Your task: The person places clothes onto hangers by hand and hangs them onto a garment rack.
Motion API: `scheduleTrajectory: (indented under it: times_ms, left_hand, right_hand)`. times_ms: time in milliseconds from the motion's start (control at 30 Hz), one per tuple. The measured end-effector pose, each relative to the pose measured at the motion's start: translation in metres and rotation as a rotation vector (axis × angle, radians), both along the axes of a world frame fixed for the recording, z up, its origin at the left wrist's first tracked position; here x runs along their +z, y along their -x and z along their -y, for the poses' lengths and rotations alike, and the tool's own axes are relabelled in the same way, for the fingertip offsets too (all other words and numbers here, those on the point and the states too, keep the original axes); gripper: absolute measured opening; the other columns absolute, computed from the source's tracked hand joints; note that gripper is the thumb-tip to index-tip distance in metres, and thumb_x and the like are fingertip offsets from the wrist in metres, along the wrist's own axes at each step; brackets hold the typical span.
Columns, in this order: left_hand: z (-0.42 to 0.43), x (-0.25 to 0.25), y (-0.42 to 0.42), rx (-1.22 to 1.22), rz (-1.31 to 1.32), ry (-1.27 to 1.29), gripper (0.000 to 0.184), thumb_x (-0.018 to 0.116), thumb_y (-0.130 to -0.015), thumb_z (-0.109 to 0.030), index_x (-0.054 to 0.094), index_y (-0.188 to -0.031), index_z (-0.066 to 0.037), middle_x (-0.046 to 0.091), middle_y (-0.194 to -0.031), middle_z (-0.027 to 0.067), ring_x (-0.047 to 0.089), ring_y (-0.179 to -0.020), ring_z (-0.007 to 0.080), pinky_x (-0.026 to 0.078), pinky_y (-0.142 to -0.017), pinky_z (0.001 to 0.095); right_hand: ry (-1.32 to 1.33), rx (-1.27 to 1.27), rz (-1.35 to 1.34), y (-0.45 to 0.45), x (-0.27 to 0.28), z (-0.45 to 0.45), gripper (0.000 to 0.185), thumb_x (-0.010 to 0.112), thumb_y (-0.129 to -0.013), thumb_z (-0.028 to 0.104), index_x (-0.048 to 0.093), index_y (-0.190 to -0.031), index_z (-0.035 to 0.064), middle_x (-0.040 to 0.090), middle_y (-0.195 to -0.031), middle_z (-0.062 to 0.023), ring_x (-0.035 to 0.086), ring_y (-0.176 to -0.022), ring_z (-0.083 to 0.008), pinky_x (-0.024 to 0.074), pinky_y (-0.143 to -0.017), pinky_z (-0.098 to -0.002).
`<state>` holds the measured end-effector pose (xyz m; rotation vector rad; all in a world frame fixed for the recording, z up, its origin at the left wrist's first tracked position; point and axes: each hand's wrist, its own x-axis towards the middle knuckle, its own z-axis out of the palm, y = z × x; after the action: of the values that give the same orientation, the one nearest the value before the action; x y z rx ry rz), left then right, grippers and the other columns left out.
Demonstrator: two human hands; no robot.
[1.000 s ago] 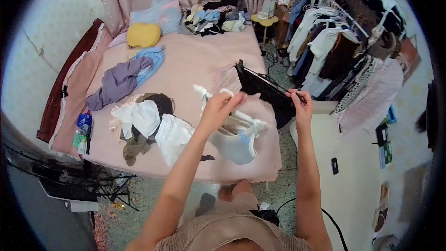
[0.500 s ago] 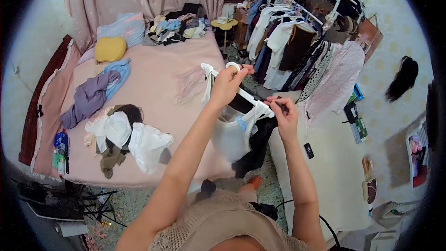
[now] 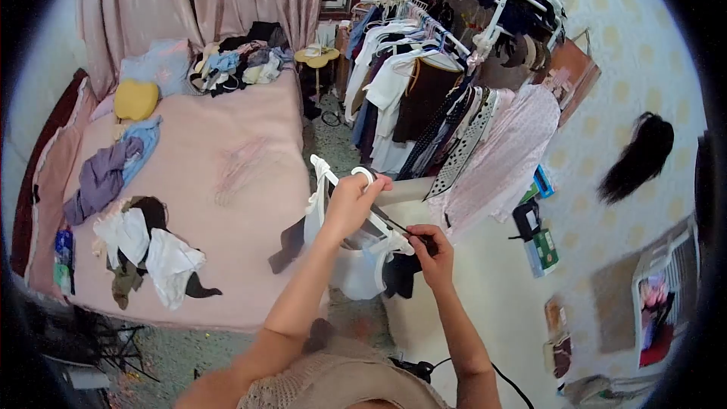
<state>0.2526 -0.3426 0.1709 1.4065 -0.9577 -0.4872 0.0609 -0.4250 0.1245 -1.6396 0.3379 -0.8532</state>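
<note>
In the middle of the view my left hand (image 3: 350, 206) is closed round a white hanger (image 3: 322, 169) near its hook. A light garment with thin white straps (image 3: 357, 274) hangs from this hanger. Just right of it, my right hand (image 3: 433, 254) pinches a thin black strap or edge. It belongs to a black garment (image 3: 400, 276), which hangs partly behind the light one. Dark cloth (image 3: 289, 246) also shows to the left of the light garment. How the black garment meets the hanger is hidden by my left hand.
The pink bed (image 3: 250, 220) at left bears white and dark clothes (image 3: 173, 261), a purple garment (image 3: 98, 182) and a yellow cushion (image 3: 136, 99). A full clothes rack (image 3: 432, 19) stands behind. A cream surface (image 3: 462, 318) lies at right, a small yellow table (image 3: 317, 57) beyond the bed.
The view has turned right. The hanger and light garment moved from over the bed to its right side. My right hand came closer to the hanger, bringing the black garment behind the light one.
</note>
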Motion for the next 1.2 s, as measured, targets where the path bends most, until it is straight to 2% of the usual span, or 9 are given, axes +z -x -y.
scheduleTrajectory:
  times_ms: [133,233,533,667,733,933,1000,1133,1200]
  left_hand:
    - [0.039,-0.001,0.009,-0.005,0.023,-0.036,0.027,0.051,-0.094,-0.018,0.064,-0.1,0.005,0.068,-0.092,0.0091,0.06,-0.089,0.0124,0.046,-0.083,0.0271]
    - [0.061,0.003,0.01,0.025,0.025,-0.044,0.027,0.051,-0.093,-0.019,0.064,-0.101,0.004,0.068,-0.092,0.0082,0.061,-0.086,0.0115,0.046,-0.08,0.0264]
    - [0.122,0.028,-0.023,-0.009,0.082,0.103,0.024,0.054,-0.092,-0.017,0.065,-0.097,0.004,0.068,-0.091,0.0073,0.06,-0.088,0.0101,0.045,-0.081,0.0253]
    - [0.169,0.02,-0.057,-0.188,-0.054,0.208,0.024,0.054,-0.092,-0.016,0.066,-0.096,0.004,0.068,-0.094,0.0049,0.059,-0.09,0.0097,0.045,-0.084,0.0258]
    - [0.19,0.017,-0.086,-0.261,-0.058,0.189,0.024,0.056,-0.091,-0.019,0.067,-0.095,0.002,0.069,-0.091,0.0056,0.06,-0.087,0.0092,0.046,-0.079,0.0255]
    - [0.246,0.013,-0.184,-0.527,-0.154,0.035,0.023,0.053,-0.092,-0.015,0.066,-0.101,0.002,0.068,-0.097,0.0058,0.06,-0.092,0.0105,0.045,-0.086,0.0252]
    - [0.267,0.015,-0.214,-0.644,-0.062,0.033,0.023,0.053,-0.092,-0.015,0.066,-0.102,0.001,0.068,-0.098,0.0059,0.06,-0.093,0.0109,0.045,-0.086,0.0252]
    - [0.31,0.019,-0.242,-0.757,-0.111,0.09,0.026,0.053,-0.093,-0.017,0.065,-0.104,0.002,0.067,-0.101,0.0064,0.059,-0.097,0.0116,0.044,-0.088,0.0253]
    - [0.328,0.023,-0.249,-0.822,-0.131,0.14,0.028,0.05,-0.094,-0.019,0.064,-0.103,0.003,0.066,-0.101,0.0073,0.059,-0.098,0.0126,0.043,-0.089,0.0263]
  right_hand:
    - [-0.041,-0.055,-0.004,0.01,0.006,0.027,0.012,0.06,-0.085,0.0,0.059,-0.096,-0.0006,0.061,-0.097,-0.0074,0.058,-0.089,-0.0112,0.0456,-0.077,-0.0229]
    - [0.303,-0.141,-0.007,0.007,0.006,0.04,0.016,0.063,-0.081,-0.001,0.059,-0.096,0.0003,0.061,-0.096,-0.0095,0.059,-0.089,-0.0162,0.0457,-0.079,-0.0265]
    - [0.501,-0.133,-0.058,-0.032,0.027,0.064,0.03,0.065,-0.074,-0.003,0.057,-0.103,0.0021,0.056,-0.1,-0.0136,0.058,-0.088,-0.0236,0.0459,-0.076,-0.0283]
    - [0.579,-0.179,-0.087,-0.062,0.034,0.091,0.031,0.066,-0.073,-0.004,0.057,-0.103,0.0023,0.057,-0.097,-0.0129,0.058,-0.08,-0.0214,0.0467,-0.069,-0.0282]
    - [0.5,-0.123,-0.076,-0.09,0.028,0.107,0.03,0.066,-0.074,-0.004,0.057,-0.102,0.0031,0.059,-0.092,-0.0109,0.058,-0.075,-0.0199,0.047,-0.066,-0.028]
    - [0.471,-0.2,-0.137,-0.198,0.005,0.139,0.036,0.067,-0.069,-0.002,0.057,-0.102,0.0084,0.061,-0.08,-0.0078,0.059,-0.073,-0.022,0.0472,-0.063,-0.0315]
    - [0.744,-0.259,-0.05,-0.235,0.007,0.152,0.03,0.064,-0.072,-0.004,0.057,-0.1,0.0048,0.057,-0.074,-0.0067,0.055,-0.061,-0.0169,0.0418,-0.052,-0.0263]
    - [0.628,-0.434,-0.026,-0.274,0.009,0.173,0.026,0.061,-0.071,-0.006,0.058,-0.095,0.0043,0.055,-0.072,-0.0089,0.053,-0.059,-0.0215,0.0405,-0.052,-0.0282]
    - [0.669,-0.469,-0.094,-0.281,0.014,0.184,0.036,0.064,-0.067,-0.003,0.056,-0.1,0.0074,0.059,-0.074,-0.0049,0.055,-0.068,-0.026,0.0426,-0.061,-0.0356]
